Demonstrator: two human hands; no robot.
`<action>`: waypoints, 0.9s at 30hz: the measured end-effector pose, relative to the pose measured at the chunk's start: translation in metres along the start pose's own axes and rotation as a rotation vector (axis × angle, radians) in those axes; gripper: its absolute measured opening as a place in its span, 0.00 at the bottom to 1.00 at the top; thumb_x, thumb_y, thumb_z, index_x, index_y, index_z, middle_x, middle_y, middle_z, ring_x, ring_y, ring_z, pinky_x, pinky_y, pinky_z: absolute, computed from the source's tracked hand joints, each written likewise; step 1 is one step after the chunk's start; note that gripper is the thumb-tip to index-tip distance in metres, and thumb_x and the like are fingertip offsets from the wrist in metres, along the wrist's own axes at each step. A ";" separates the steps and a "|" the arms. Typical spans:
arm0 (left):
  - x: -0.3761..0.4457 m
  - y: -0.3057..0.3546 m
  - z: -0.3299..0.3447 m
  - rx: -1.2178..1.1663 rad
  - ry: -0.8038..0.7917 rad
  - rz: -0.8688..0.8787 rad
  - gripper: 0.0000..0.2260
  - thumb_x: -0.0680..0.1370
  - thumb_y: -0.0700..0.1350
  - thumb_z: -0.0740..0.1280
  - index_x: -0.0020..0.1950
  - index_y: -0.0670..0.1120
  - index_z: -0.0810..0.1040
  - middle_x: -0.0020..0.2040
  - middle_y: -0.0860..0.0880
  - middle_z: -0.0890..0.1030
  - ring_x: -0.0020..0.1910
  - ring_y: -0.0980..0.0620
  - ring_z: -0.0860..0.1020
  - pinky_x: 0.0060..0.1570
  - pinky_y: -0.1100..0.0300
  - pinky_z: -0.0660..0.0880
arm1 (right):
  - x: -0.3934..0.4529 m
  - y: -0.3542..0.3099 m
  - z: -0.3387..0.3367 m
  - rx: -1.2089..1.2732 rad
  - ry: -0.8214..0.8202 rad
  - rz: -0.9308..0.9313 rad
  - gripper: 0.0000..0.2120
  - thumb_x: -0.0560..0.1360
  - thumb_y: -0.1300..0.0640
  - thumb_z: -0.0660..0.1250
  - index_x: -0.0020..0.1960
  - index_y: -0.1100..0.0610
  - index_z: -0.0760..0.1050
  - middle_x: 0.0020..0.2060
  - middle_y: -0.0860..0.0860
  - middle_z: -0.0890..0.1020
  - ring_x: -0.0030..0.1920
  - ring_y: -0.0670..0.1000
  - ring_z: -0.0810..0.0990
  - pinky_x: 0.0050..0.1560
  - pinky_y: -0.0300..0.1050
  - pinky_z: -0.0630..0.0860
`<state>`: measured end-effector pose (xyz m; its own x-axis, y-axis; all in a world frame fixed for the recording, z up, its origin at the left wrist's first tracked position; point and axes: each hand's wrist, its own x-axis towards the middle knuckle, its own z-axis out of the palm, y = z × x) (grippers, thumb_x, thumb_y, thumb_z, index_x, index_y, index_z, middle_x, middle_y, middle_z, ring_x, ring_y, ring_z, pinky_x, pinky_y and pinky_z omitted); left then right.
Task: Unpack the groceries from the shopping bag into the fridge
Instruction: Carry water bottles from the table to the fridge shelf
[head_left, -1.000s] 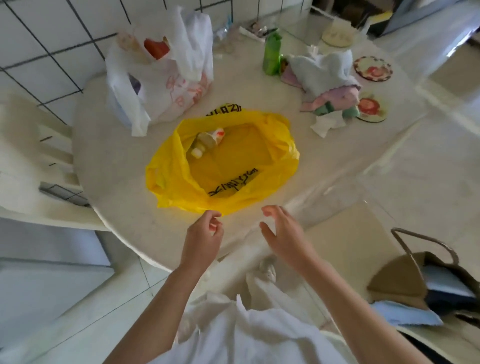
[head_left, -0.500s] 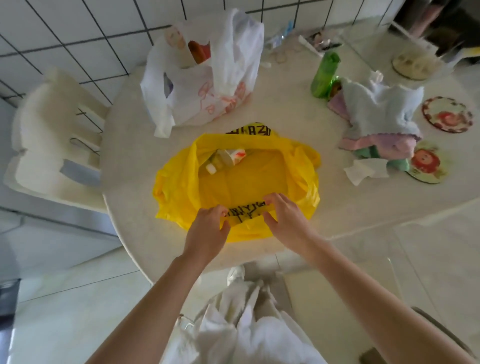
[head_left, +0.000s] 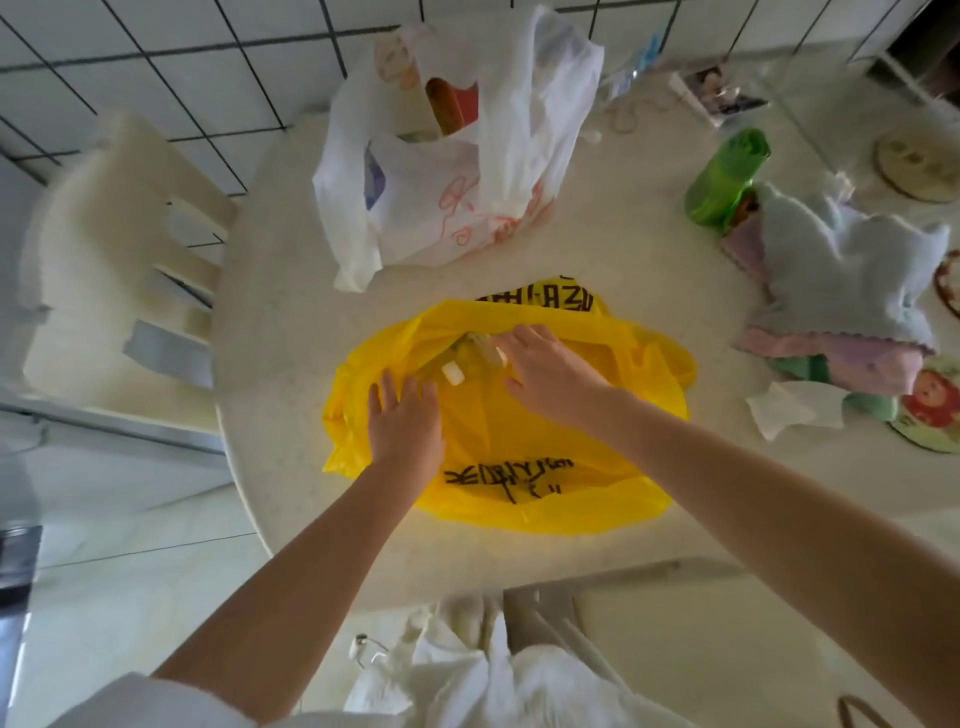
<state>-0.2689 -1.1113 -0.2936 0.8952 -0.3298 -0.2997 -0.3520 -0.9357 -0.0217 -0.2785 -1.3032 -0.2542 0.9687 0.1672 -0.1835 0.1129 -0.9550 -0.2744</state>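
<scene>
Far on the left we see a white chair (head_left: 119, 270) pushed up to the round table (head_left: 270, 322). A tiled wall (head_left: 156, 67) is behind it.

Next, at the back of the table, a white bag (head_left: 457, 171) stands up with something red poking out of the top.

In front of it, in the middle of the table, lies the yellow bag (head_left: 519, 457). It is wide open and has black writing on it. Both of our arms go into it.

Our left hand (head_left: 405, 421) lies flat on the left side of the yellow plastic. Its fingers are straight and a little spread. It presses the bag and holds nothing.

Just past its fingertips lie two small bottles (head_left: 467, 358) with white caps, inside the bag near the back rim.

Our right hand (head_left: 545, 369) is next, also inside the bag. Its fingertips touch the bottles. The fingers look close together and a bit bent, but we cannot tell if they pinch a bottle.

Further right a green bottle (head_left: 727, 176) stands on the table. Beside it is a pile of cloths (head_left: 852, 291) in pale blue, pink and green. A crumpled tissue (head_left: 795, 405) lies in front of the pile, and a round picture mat (head_left: 930, 410) sits at the far right edge.
</scene>
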 end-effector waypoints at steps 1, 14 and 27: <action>0.005 -0.005 0.000 0.002 -0.006 -0.030 0.24 0.79 0.46 0.61 0.74 0.46 0.60 0.75 0.44 0.61 0.76 0.36 0.52 0.73 0.44 0.52 | 0.010 0.006 0.005 -0.069 -0.044 -0.024 0.25 0.79 0.53 0.62 0.73 0.55 0.59 0.67 0.54 0.69 0.69 0.57 0.66 0.67 0.51 0.68; 0.051 -0.034 0.000 -0.078 -0.063 -0.072 0.33 0.75 0.50 0.69 0.75 0.45 0.56 0.72 0.44 0.66 0.72 0.41 0.61 0.69 0.50 0.62 | 0.070 0.050 0.030 -0.235 -0.187 -0.022 0.38 0.74 0.50 0.67 0.77 0.53 0.50 0.76 0.53 0.55 0.77 0.57 0.48 0.75 0.57 0.53; 0.084 -0.026 0.003 -0.219 -0.071 -0.140 0.29 0.72 0.51 0.73 0.69 0.45 0.64 0.66 0.44 0.73 0.65 0.42 0.71 0.58 0.51 0.71 | 0.087 0.060 0.031 -0.283 -0.226 -0.103 0.27 0.72 0.55 0.70 0.69 0.47 0.65 0.75 0.55 0.58 0.76 0.62 0.49 0.75 0.60 0.50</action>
<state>-0.1852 -1.1145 -0.3216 0.9070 -0.1931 -0.3743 -0.1518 -0.9789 0.1372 -0.1941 -1.3387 -0.3161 0.8794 0.2860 -0.3807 0.2948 -0.9549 -0.0363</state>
